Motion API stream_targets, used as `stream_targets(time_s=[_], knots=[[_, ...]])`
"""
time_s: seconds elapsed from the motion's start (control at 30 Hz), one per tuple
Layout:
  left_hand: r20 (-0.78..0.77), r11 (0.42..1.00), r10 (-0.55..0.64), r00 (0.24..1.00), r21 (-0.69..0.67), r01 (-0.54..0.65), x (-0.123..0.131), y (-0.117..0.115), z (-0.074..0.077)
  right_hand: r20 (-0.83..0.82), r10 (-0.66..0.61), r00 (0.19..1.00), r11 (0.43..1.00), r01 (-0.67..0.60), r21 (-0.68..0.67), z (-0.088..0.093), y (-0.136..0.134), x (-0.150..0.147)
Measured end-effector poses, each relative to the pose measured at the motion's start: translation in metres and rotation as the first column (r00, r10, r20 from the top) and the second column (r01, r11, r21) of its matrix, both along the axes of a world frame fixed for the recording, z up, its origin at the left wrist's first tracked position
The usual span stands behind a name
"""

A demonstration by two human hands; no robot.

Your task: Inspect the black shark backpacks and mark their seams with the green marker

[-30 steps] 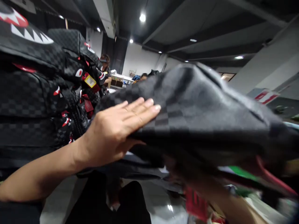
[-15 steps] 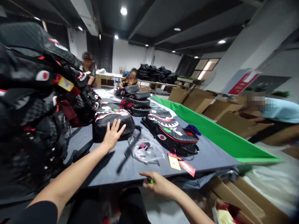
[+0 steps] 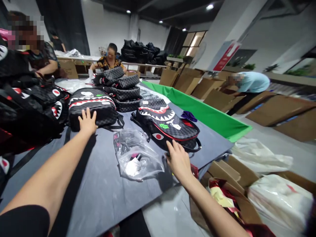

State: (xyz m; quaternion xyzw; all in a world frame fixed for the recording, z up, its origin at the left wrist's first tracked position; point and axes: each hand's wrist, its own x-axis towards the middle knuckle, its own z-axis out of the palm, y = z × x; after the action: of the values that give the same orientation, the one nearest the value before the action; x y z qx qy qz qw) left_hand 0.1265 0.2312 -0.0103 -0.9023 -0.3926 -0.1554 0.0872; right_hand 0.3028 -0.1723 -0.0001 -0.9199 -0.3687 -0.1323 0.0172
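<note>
My left hand (image 3: 88, 122) lies with spread fingers on the front of a black checkered backpack (image 3: 85, 110) with a red-and-white shark mouth. Beside the other shark backpack (image 3: 170, 121), at its near edge by the round red eye, is my right hand (image 3: 179, 161). Its fingers are bent over something dark, mostly hidden under them. Between the two bags a clear plastic bag (image 3: 138, 158) rests on the grey table (image 3: 98, 197), with small pink, black and white items inside.
Checkered bags (image 3: 125, 93) are stacked behind. More bags (image 3: 27, 108) pile up at the left. A purple cloth (image 3: 189, 116) lies near the green side sheet (image 3: 197, 110). Cartons (image 3: 229, 171) stand at the lower right. People work at the back and right.
The view has shifted, with the bags now further left. My right hand has moved forward from the table's near edge to the right backpack. My left hand is still on the left backpack.
</note>
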Motion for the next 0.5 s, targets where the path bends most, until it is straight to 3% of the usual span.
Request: stream_targets(time_s=[0.07,0.13,0.23,0.33,0.4,0.5], knots=[[0.025,0.998,-0.059,0.998,-0.002,0.06,0.011,0.005,0.004,0.072,-0.046,0.996,0.997,0.05,-0.055,-0.002,0.028,0.025],[0.079,0.984,-0.179,0.981,-0.009,0.181,0.011,-0.011,-0.006,0.093,-0.087,0.992,0.991,0.095,-0.089,-0.005,0.055,0.052],[0.192,0.931,-0.279,0.941,-0.185,0.314,-0.017,-0.065,-0.041,0.045,-0.153,0.987,0.979,0.158,-0.13,-0.014,0.082,0.085],[0.265,0.834,-0.349,0.899,-0.348,0.427,-0.069,-0.125,-0.075,-0.017,-0.162,0.987,0.973,0.157,-0.169,-0.018,0.089,0.099],[0.317,0.776,-0.353,0.88,-0.427,0.464,-0.105,-0.155,-0.087,-0.029,-0.149,0.988,0.972,0.141,-0.189,-0.006,0.083,0.102],[0.414,0.726,-0.269,0.869,-0.505,0.466,-0.145,-0.18,-0.088,0.004,-0.164,0.986,0.967,0.162,-0.195,0.043,0.059,0.104]])
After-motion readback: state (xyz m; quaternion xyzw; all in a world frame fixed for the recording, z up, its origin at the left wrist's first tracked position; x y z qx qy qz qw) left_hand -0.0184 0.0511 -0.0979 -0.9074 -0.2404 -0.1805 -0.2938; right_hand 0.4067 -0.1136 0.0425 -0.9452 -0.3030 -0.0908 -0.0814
